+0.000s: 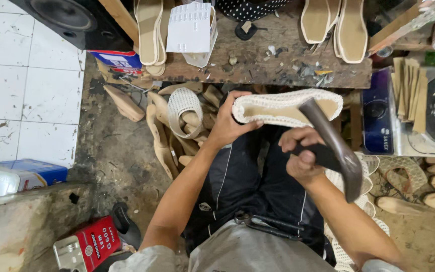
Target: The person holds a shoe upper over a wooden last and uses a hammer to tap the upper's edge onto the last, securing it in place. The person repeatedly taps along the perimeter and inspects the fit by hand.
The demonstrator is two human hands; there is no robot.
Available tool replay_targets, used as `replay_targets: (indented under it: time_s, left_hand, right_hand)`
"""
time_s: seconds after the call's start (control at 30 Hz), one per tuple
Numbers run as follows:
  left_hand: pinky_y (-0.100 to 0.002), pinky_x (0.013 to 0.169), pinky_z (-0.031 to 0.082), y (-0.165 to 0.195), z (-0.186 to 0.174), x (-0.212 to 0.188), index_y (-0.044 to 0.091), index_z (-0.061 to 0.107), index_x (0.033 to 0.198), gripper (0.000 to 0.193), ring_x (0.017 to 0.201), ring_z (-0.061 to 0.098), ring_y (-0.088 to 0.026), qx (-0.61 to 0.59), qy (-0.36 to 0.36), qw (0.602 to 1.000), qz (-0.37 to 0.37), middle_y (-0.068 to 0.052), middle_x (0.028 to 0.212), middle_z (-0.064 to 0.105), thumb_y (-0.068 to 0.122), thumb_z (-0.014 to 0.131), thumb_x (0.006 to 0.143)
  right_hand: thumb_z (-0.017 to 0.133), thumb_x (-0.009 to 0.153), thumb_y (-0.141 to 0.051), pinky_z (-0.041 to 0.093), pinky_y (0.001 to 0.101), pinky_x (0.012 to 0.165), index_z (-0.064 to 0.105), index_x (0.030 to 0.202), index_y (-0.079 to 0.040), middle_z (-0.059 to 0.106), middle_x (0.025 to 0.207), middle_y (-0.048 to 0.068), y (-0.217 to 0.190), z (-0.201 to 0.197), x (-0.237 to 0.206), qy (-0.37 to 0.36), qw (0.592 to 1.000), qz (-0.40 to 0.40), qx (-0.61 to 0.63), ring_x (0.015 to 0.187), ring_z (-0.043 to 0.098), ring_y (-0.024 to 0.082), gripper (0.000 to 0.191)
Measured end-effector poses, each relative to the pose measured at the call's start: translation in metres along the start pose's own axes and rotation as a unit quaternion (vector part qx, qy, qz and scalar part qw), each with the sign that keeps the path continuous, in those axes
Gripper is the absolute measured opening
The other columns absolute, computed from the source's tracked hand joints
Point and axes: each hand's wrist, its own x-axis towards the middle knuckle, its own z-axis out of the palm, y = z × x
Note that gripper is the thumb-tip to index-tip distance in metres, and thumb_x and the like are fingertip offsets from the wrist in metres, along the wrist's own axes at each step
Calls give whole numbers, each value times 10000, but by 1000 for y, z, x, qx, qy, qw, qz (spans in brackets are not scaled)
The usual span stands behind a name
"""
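Workbench (278,70): the landmark, carrying spare soles. Shoe (285,107): just below its front edge, sole up, white woven upper already wrapped round the rim, outsole not yet on. Hammer (336,151): right of the shoe, head resting on the sole. Left hand (227,123) clamps the shoe's end; right hand (303,153) is closed round the hammer's handle.

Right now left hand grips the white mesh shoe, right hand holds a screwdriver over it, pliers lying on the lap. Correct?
Not quite. The right hand holds a dark curved hammer-like tool, not a screwdriver, its end over the white mesh shoe. The rest stands: the left hand grips the shoe and the pliers lie on the lap. The head view shows it.
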Motion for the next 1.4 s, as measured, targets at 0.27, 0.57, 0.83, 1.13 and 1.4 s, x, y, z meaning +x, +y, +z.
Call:
replay_targets:
  time_s: [0.27, 0.57, 0.83, 1.13, 1.4]
  left_hand:
    - [-304, 987, 539, -5, 2, 2, 36, 516, 1335, 674, 1128, 648, -137, -11, -3, 1000, -11, -57, 1189, 683, 105, 908, 792]
    - [-299, 1002, 523, -17, -1, 0, 47, 508, 1329, 677, 1133, 632, -128, -21, -16, 999, 27, -42, 1193, 658, 90, 916, 790]
    - [-317, 1001, 515, -16, -1, 1, 29, 529, 1345, 665, 1137, 618, -148, 25, -1, 997, 71, -63, 1200, 638, 32, 881, 780]
    - [-342, 1065, 482, -10, 1, -1, 21, 533, 1346, 673, 1200, 606, -207, 31, -10, 994, 100, -90, 1239, 599, 35, 905, 785]
    - [-311, 999, 525, -5, 0, -4, 41, 506, 1303, 640, 1145, 630, -142, 5, -19, 1000, 24, -71, 1202, 651, 108, 893, 798]
  right_hand:
    - [706, 999, -327, 510, 387, 610, 587, 1062, -55, 607, 771, 77, -19, 12, 31, -69, 968, 198, -136, 665, 613, 171, 304]
    - [778, 895, -356, 491, 410, 593, 594, 1047, -9, 599, 728, 178, -22, 4, 57, -201, 929, 224, -218, 649, 599, 346, 421]
    - [799, 929, -199, 497, 400, 570, 623, 1043, 11, 645, 690, 171, -10, -6, 49, -272, 819, 200, -463, 623, 660, 342, 297]
    - [736, 980, -155, 476, 367, 589, 627, 1054, 33, 626, 758, 144, -13, 4, 41, -238, 837, 211, -445, 631, 654, 275, 230]
    - [695, 966, -99, 480, 311, 594, 661, 1071, 31, 639, 806, 122, -7, -7, 12, -217, 870, 191, -399, 633, 606, 173, 170]
